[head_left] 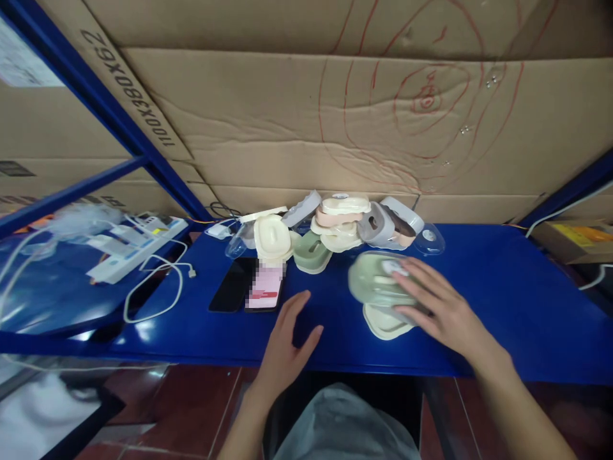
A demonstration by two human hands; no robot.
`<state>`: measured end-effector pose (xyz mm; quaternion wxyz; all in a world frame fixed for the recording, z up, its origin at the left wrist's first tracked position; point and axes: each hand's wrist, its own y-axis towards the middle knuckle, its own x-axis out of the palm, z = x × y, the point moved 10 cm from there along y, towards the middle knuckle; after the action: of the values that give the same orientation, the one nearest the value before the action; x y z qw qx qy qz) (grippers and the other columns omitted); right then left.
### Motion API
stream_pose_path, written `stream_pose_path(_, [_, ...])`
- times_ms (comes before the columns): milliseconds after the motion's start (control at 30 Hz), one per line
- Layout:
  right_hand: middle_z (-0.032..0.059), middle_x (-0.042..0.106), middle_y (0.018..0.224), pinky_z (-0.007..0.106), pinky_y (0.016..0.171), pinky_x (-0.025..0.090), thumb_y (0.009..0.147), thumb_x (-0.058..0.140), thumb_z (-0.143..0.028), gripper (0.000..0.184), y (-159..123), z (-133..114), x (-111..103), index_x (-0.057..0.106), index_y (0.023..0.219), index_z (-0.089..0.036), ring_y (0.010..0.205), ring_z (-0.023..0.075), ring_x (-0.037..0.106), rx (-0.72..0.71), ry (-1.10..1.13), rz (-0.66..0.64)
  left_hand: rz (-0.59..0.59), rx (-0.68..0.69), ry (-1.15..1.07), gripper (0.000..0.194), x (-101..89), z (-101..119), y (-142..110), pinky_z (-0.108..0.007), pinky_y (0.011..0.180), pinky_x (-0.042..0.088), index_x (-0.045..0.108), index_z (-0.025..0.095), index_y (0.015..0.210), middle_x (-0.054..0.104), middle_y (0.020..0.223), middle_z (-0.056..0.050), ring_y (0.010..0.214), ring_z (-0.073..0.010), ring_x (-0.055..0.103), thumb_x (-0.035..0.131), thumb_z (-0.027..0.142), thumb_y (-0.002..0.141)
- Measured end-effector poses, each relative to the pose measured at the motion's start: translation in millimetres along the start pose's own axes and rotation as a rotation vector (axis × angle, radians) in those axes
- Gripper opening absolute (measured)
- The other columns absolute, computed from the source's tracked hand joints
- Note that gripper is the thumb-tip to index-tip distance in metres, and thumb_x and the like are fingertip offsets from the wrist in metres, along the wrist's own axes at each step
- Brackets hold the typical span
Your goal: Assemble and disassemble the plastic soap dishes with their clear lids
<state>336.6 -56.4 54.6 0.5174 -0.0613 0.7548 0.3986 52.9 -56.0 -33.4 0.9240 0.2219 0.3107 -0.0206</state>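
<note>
Presumably for steadiness, the green box point(371, 284) is being clasped above the cream piece point(380, 324) by the right hand point(445, 313) — fingers on top, thumb lower — while the left hand point(287, 335) is being held empty, wide.

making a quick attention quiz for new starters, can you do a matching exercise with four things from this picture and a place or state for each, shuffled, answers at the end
Things
1. right hand
2. power strip
3. left hand
4. lit phone

Places and states
a. holding nothing
b. right beside the dark phone
c. holding the pale green piece
d. white, with plugs in it

Right pairs: 1-c, 2-d, 3-a, 4-b
</note>
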Motion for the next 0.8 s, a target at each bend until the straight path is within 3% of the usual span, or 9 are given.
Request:
stream_pose_path(67, [0.0045,0.053,0.165,0.059,0.125,0.047,0.102,0.07,-0.035,0.072,-46.3,40.5,-23.9,0.039,0.167,-0.041,0.151,0.0354,0.053,0.193,-0.112,0.125,-0.076,0.091,0.067,0.05,11.2,21.4,1.4,-0.05,0.114,0.057,0.048,0.033,0.156,0.061,0.15,-0.012,0.138,-0.0281,0.063,0.06,0.031,0.107])
stream_pose_path(167, [0.0053,0.058,0.16,0.061,0.124,0.047,0.102,0.07,-0.039,0.066,-111.2,92.6,-38.9,0.047,0.163,-0.04,0.145,0.0359,0.059,0.378,-0.259,0.221,-0.29,0.369,0.13,0.046,50.8,73.2,1.2,-0.049,0.113,0.055,0.054,0.029,0.152,0.063,0.147,-0.013,0.136,-0.0292,0.063,0.062,0.034,0.106])
stream_pose_path(233, [0.0058,0.06,0.158,0.06,0.122,0.049,0.102,0.069,-0.041,0.063,-134.1,114.8,-35.3,0.049,0.162,-0.039,0.145,0.0355,0.058,0.406,-0.282,0.204,-0.437,0.577,0.203,0.049,81.6,102.4,-0.4,-0.052,0.117,0.05,0.057,0.026,0.149,0.064,0.147,-0.012,0.138,-0.0318,0.06,0.067,0.045,0.104])
stream_pose_path(300, [0.0072,0.059,0.159,0.062,0.122,0.048,0.105,0.064,-0.04,0.06,-137.8,124.1,-28.0,0.048,0.162,-0.038,0.148,0.0359,0.055,0.401,-0.294,0.15,-0.487,0.715,0.297,0.047,101.8,114.9,6.2,-0.051,0.115,0.048,0.061,0.022,0.141,0.069,0.135,-0.012,0.13,-0.0312,0.063,0.07,0.047,0.102])
stream_pose_path(433, [0.0105,0.051,0.166,0.075,0.125,0.032,0.108,0.057,-0.039,0.06,-102.3,96.9,-18.6,0.042,0.166,-0.037,0.157,0.0412,0.043,0.378,-0.369,0.089,-0.488,0.868,0.483,0.017,111.9,103.7,31.1,-0.043,0.096,0.051,0.068,0.018,0.109,0.071,0.099,-0.007,0.099,-0.0253,0.069,0.069,0.034,0.103])
stream_pose_path(533, [0.0123,0.053,0.165,0.063,0.123,0.045,0.105,0.062,-0.041,0.07,-51.0,42.8,18.6,0.035,0.169,-0.032,0.154,0.0362,0.048,0.193,-0.149,-0.096,-0.477,0.935,0.526,0.017,99.2,86.5,43.3,-0.04,0.086,0.052,0.066,0.019,0.1,0.069,0.093,-0.005,0.092,-0.0244,0.067,0.067,0.036,0.104])
stream_pose_path(667, [0.0133,0.062,0.156,0.056,0.116,0.055,0.106,0.061,-0.035,0.06,12.1,-6.3,65.3,0.044,0.164,-0.027,0.141,0.0322,0.062,-0.044,0.061,-0.239,-0.442,0.951,0.514,0.02,79.6,67.0,52.9,-0.036,0.076,0.053,0.065,0.019,0.107,0.07,0.099,-0.005,0.088,-0.0225,0.069,0.064,0.04,0.106])
stream_pose_path(733, [0.0115,0.066,0.152,0.054,0.114,0.056,0.108,0.053,-0.022,0.049,35.2,-11.2,79.8,0.053,0.157,-0.027,0.137,0.0293,0.066,-0.118,0.129,-0.262,-0.385,0.891,0.518,0.021,69.6,57.2,63.4,-0.037,0.084,0.056,0.065,0.021,0.119,0.071,0.113,-0.009,0.101,-0.0254,0.071,0.066,0.036,0.105])
stream_pose_path(800, [0.0113,0.07,0.146,0.051,0.114,0.056,0.106,0.047,-0.01,0.051,49.2,-10.5,90.1,0.054,0.154,-0.025,0.133,0.0259,0.068,-0.149,0.22,-0.286,-0.322,0.797,0.526,0.035,58.8,47.2,76.5,-0.045,0.099,0.056,0.061,0.025,0.134,0.066,0.135,-0.014,0.121,-0.0325,0.067,0.07,0.031,0.101])
